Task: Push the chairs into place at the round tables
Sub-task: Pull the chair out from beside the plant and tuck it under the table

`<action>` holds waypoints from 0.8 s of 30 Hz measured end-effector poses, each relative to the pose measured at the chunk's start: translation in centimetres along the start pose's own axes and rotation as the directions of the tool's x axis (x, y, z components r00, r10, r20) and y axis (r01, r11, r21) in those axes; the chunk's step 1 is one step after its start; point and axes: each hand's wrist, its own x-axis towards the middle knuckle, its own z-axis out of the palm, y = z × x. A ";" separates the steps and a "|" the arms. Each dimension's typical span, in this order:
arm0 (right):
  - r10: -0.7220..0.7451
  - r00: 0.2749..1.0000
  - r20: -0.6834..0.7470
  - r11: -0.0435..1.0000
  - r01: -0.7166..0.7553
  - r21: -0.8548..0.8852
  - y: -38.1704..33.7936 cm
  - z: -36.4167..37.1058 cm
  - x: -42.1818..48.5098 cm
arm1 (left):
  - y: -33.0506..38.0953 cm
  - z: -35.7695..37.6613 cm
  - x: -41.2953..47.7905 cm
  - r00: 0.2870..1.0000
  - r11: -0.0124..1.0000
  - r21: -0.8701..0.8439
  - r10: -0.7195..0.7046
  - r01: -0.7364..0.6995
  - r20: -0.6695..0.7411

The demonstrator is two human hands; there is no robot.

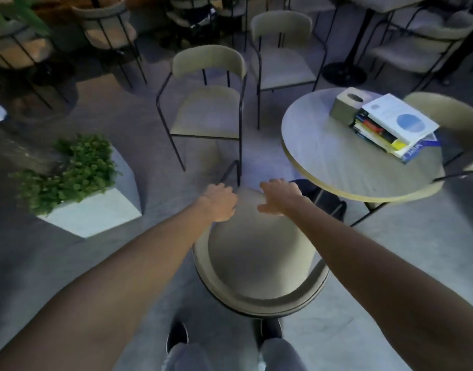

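Both hands were down on the near chair [259, 250], just left of the round desk [345, 156]: left hand [220, 203] curled closed over the seat's front edge, right hand [279, 196] open, fingers spread on it.

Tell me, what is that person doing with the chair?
A person is bending over a beige chair right in front of them. The left hand grips the front edge of its seat, and the right hand rests open on the same edge. The chair sits just beside the round table, not tucked under yet. Books are stacked on the table, and another chair stands out on the floor.
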 end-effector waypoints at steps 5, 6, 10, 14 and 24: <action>0.240 0.969 0.061 0.967 -0.244 0.078 -1.7 3.9 -3.0 | 0.7 4.5 0.4 0.958 0.957 0.035 0.287 -0.287 0.003; 0.271 0.960 0.075 0.957 -0.277 0.085 -2.3 5.0 -3.9 | 0.8 5.6 0.1 0.943 0.942 0.033 0.334 -0.334 0.000; 0.344 0.920 0.189 0.923 -0.368 0.115 -5.4 10.5 -8.1 | 1.6 10.4 -2.2 0.880 0.884 -0.029 0.468 -0.467 0.081; 0.368 0.885 0.286 0.904 -0.412 0.111 -7.5 15.4 -11.1 | 3.1 15.3 -4.1 0.849 0.858 -0.019 0.510 -0.513 0.139; 0.319 0.893 0.317 0.946 -0.318 -0.057 -9.4 24.4 -13.2 | 4.9 22.5 -5.2 0.890 0.887 0.115 0.427 -0.447 0.160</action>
